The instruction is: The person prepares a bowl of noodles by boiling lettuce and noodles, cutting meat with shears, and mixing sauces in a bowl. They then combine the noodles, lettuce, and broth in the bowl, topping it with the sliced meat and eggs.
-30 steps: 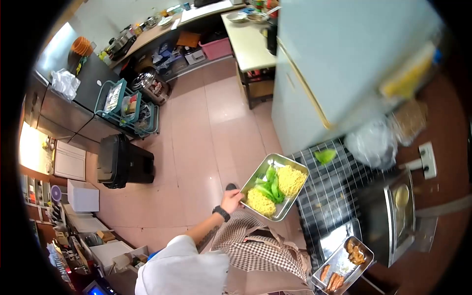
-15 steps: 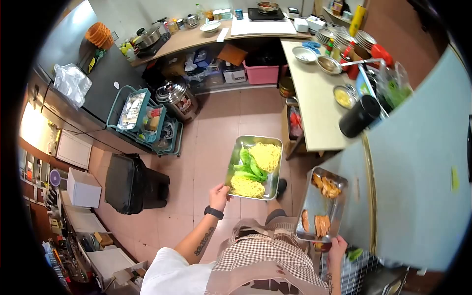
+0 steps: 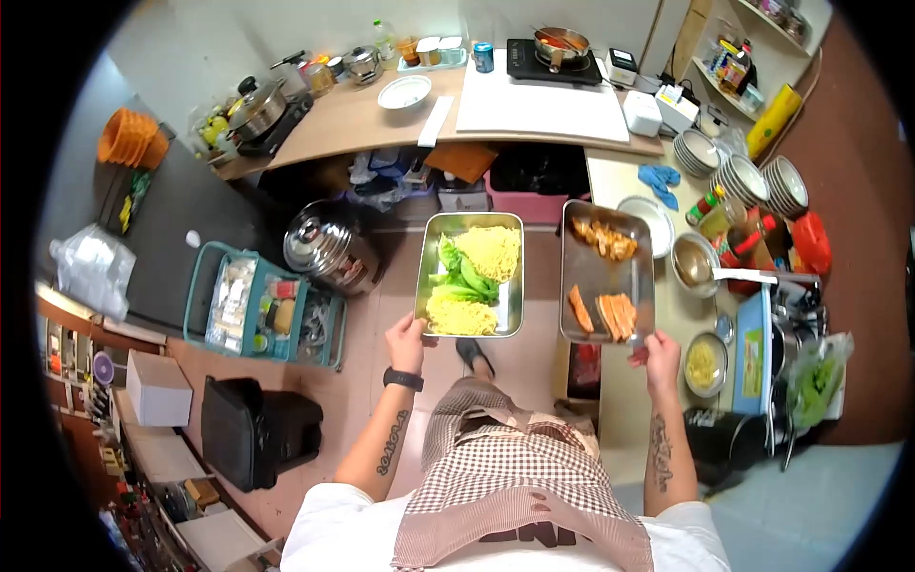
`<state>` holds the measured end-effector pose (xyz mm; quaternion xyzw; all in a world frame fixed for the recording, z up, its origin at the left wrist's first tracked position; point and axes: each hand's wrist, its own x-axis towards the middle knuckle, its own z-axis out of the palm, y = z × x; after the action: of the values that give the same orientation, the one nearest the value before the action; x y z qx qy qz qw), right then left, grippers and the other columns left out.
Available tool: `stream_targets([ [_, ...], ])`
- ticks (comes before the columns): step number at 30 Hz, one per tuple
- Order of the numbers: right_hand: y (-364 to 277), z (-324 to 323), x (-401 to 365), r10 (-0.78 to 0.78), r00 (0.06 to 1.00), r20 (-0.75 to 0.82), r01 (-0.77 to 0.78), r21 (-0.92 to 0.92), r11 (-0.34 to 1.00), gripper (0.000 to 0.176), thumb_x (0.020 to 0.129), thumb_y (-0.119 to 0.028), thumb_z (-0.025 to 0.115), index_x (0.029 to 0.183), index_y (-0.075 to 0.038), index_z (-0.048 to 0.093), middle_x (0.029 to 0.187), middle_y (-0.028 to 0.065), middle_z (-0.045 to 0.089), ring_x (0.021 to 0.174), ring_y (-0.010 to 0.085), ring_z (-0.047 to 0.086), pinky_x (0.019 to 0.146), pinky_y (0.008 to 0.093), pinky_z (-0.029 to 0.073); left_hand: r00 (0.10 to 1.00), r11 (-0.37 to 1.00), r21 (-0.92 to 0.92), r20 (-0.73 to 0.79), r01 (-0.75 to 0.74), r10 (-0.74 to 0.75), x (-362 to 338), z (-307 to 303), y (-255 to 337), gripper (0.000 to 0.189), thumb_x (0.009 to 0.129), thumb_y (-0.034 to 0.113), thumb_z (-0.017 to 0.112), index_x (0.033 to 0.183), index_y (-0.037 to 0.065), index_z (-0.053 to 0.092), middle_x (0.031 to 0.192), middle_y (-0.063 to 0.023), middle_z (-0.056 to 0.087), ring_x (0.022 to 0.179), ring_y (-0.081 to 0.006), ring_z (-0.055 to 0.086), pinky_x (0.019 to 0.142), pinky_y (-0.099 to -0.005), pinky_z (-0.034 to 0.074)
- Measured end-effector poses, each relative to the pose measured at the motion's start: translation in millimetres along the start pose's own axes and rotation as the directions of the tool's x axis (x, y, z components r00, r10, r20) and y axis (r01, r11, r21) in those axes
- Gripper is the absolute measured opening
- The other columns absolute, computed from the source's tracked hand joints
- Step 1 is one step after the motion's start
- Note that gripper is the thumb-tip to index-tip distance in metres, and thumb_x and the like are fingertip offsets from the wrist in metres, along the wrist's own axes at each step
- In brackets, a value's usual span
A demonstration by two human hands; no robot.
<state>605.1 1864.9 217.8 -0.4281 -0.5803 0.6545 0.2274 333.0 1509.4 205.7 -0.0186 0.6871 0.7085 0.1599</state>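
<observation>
My left hand (image 3: pixel 407 341) grips the lower left corner of a metal tray (image 3: pixel 507 317). Two portions of yellow noodles (image 3: pixel 491 253) lie in it, with green leafy vegetables (image 3: pixel 465 284) between them. At the lower right corner of a second metal tray (image 3: pixel 593 276), my right hand (image 3: pixel 660 355) is closed on the rim. Browned meat pieces (image 3: pixel 606 239) fill that tray's far end, and sliced orange-brown meat (image 3: pixel 617 316) lies at its near end. Both trays are held in the air, side by side, the right one overlapping the side table's edge in view.
Ahead, a counter holds a white board (image 3: pixel 543 112), a pan (image 3: pixel 560 46) on a black cooker and a white bowl (image 3: pixel 404 92). The side table (image 3: pixel 620 419) at right carries stacked bowls (image 3: pixel 739 179) and bottles. A black bin (image 3: pixel 257 429) and teal trolley (image 3: pixel 272 296) stand left.
My view has moved forward, nearer the counter. The meat tray has risen from low at my right to level beside the noodle tray. Both hands keep their hold.
</observation>
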Motion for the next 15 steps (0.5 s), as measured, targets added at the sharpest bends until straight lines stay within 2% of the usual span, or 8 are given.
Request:
stream_targets([
  [4, -48.1, 70.1, 157.3, -0.065, 0.998, -0.019, 0.064, -0.036, 0.997, 0.017, 0.091, -0.008, 0.048, 0.084, 0.003, 0.06, 0.067, 0.0098, 0.061, 0.051, 0.0188, 0.063, 0.044, 0.0286, 0.051, 0.996, 0.998, -0.035, 0.073, -0.053, 0.055, 172.3, 70.1, 15.1, 0.029, 0.091, 0.009, 0.056, 0.114, -0.005, 0.067, 0.087, -0.0073, 0.07, 0.059, -0.0135, 0.064, 0.054, -0.0258, 0.054],
  [7, -54.9, 99.4, 259.0, -0.018, 0.997, -0.073, 0.012, -0.079, 0.997, 0.018, 0.092, -0.009, 0.049, 0.083, 0.003, 0.059, 0.068, 0.0111, 0.061, 0.051, 0.0191, 0.063, 0.045, 0.0282, 0.052, 0.99, 1.0, -0.028, 0.14, 0.012, -0.008, 276.8, 119.0, 17.9, 0.031, 0.091, 0.008, 0.055, 0.117, -0.005, 0.066, 0.091, -0.0075, 0.071, 0.061, -0.0131, 0.065, 0.055, -0.0252, 0.055],
  [9, -71.0, 124.2, 314.0, 0.001, 0.996, -0.095, -0.004, -0.033, 0.999, 0.019, 0.092, -0.01, 0.049, 0.082, 0.003, 0.059, 0.068, 0.0124, 0.061, 0.051, 0.0206, 0.064, 0.045, 0.0288, 0.052, 0.988, 0.999, -0.033, 0.153, 0.01, -0.005, 346.9, 153.8, 24.7, 0.031, 0.091, 0.008, 0.054, 0.117, -0.005, 0.066, 0.09, -0.0073, 0.071, 0.062, -0.013, 0.065, 0.055, -0.0247, 0.055],
  [13, -80.2, 150.7, 417.8, 0.02, 0.987, -0.156, -0.041, -0.131, 0.991, 0.018, 0.093, -0.009, 0.049, 0.085, 0.004, 0.06, 0.069, 0.0114, 0.061, 0.053, 0.0208, 0.066, 0.045, 0.0291, 0.053, 0.989, 0.999, -0.004, 0.139, 0.041, -0.04, 440.9, 203.0, 31.2, 0.033, 0.09, 0.003, 0.056, 0.121, -0.005, 0.064, 0.095, -0.0109, 0.071, 0.065, -0.0148, 0.068, 0.052, -0.0249, 0.056],
  [15, -75.9, 157.7, 462.6, 0.036, 0.987, -0.155, -0.06, -0.154, 0.986, 0.018, 0.093, -0.008, 0.049, 0.086, 0.005, 0.06, 0.069, 0.0104, 0.06, 0.053, 0.0201, 0.066, 0.045, 0.0286, 0.052, 0.985, 0.998, 0.016, 0.16, 0.062, -0.064, 470.9, 221.2, 25.8, 0.032, 0.092, 0.01, 0.06, 0.12, -0.005, 0.064, 0.094, -0.0091, 0.07, 0.068, -0.0122, 0.066, 0.057, -0.0245, 0.056],
])
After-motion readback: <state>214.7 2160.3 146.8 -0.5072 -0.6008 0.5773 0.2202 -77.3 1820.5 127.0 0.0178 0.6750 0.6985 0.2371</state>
